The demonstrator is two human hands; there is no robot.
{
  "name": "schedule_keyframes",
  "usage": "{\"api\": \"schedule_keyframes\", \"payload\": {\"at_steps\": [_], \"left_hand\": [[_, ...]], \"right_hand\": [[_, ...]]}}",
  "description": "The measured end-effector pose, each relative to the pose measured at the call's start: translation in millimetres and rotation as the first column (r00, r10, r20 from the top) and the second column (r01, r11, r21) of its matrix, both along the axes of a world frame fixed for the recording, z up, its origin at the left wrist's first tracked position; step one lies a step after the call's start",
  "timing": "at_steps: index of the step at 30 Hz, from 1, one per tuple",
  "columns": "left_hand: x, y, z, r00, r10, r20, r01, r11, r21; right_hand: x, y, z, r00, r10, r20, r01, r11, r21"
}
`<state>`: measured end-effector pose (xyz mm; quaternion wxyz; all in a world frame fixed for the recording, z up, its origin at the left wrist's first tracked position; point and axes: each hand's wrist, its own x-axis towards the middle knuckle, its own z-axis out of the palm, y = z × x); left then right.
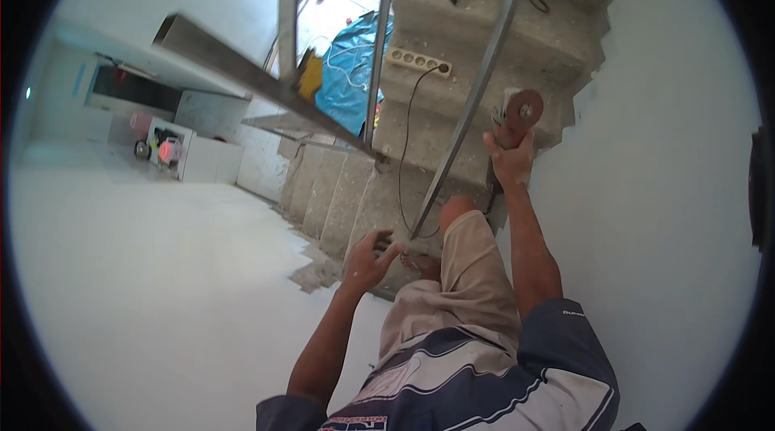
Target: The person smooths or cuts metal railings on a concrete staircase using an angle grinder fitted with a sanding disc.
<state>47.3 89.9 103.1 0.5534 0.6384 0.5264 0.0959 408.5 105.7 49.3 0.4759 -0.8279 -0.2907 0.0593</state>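
On the concrete stairs [420, 156]: right hand [510, 158] grips a grinder [517, 112], body mostly hidden by the fist, disc facing up toward camera. Left hand [370, 260] loose, fingers half-curled, holding nothing, near the foot of a slanted steel bar [472, 100]. Bar's long axis climbs up-right. Power strip [418, 62] on a step above; no containers discernible.

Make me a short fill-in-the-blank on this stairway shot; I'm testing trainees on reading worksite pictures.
1. The right hand grips an angle ____ with a round disc.
2. The left hand hangs open near the lower end of a slanted metal ____.
3. A white power strip lies on a bare concrete ____.
4. A crumpled tarp behind the posts is ____ in colour.

Missing words: grinder; bar; step; blue
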Motion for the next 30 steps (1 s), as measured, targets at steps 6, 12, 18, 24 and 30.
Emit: {"api": "schedule_keyframes", "payload": {"at_steps": [6, 12, 18, 24, 30], "left_hand": [[42.3, -29.5, 28.7, 0.966, 0.023, 0.258, -0.067, 0.984, 0.165], [29.9, -35.8, 58.0, 0.739, 0.478, 0.475, -0.442, 0.876, -0.193], [-30.8, -61.7, 25.2, 0.790, 0.474, 0.388, -0.464, 0.877, -0.128], [-24.4, -73.5, 26.2, 0.599, 0.557, 0.575, -0.342, 0.828, -0.445], [19.7, -53.6, 38.4, 0.691, 0.656, 0.304, -0.677, 0.734, -0.044]], "right_hand": [[-129.4, 7.1, 100.3, 0.842, 0.224, -0.491, -0.147, 0.971, 0.191], [-225.1, -17.0, 108.1, 0.879, 0.280, -0.386, -0.159, 0.935, 0.316], [-234.0, -39.6, 121.1, 0.196, 0.596, -0.779, -0.282, 0.795, 0.537], [-229.5, -40.7, 116.8, -0.089, 0.649, -0.756, -0.407, 0.669, 0.622], [-230.0, -28.6, 103.1, 0.429, 0.687, -0.587, -0.526, 0.718, 0.456]]}}
